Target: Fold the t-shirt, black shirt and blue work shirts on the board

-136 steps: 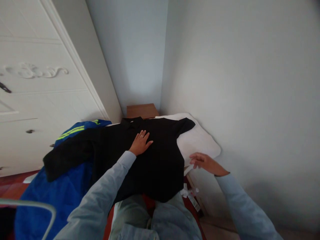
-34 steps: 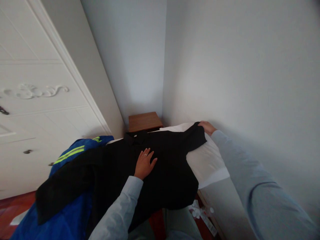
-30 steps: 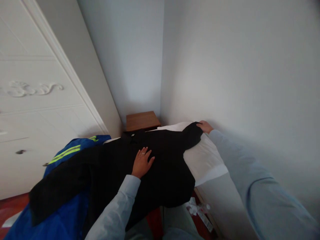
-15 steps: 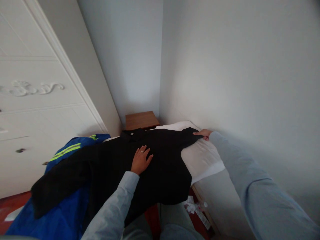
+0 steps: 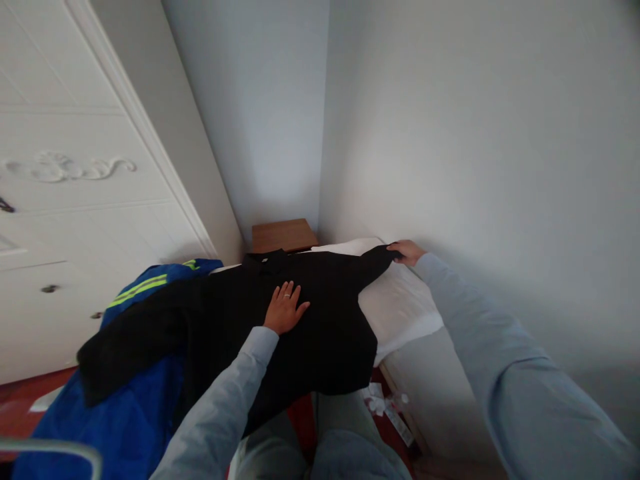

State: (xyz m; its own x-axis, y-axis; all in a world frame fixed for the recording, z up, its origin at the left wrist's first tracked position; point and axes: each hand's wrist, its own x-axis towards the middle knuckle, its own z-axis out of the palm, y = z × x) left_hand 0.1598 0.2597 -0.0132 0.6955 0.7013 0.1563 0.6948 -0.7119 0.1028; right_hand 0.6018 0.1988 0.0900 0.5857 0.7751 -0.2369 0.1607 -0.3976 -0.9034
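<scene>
A black collared shirt [image 5: 320, 333] lies spread out in front of me, its collar at the far side. My left hand [image 5: 286, 308] rests flat on the middle of it, fingers apart, a ring on one finger. At the far right, my right hand [image 5: 407, 252] pinches the end of the shirt's right sleeve and holds it stretched outward. A white cloth [image 5: 400, 310] shows beneath that sleeve. The other sleeve lies over a blue garment [image 5: 135, 417] with yellow-green stripes on the left.
Left stands a white wardrobe [image 5: 100, 253] with carved trim and dark knobs. A brown wooden box-like piece [image 5: 284, 235] sits in the wall corner. Close on my right is the wall [image 5: 475, 167]. Clear wrapping and small items [image 5: 380, 403] lie on the red floor below.
My right hand has drawn the sleeve end slightly up and to the left. My left hand stays flat on the shirt, a little farther up. The whole view has shifted slightly.
</scene>
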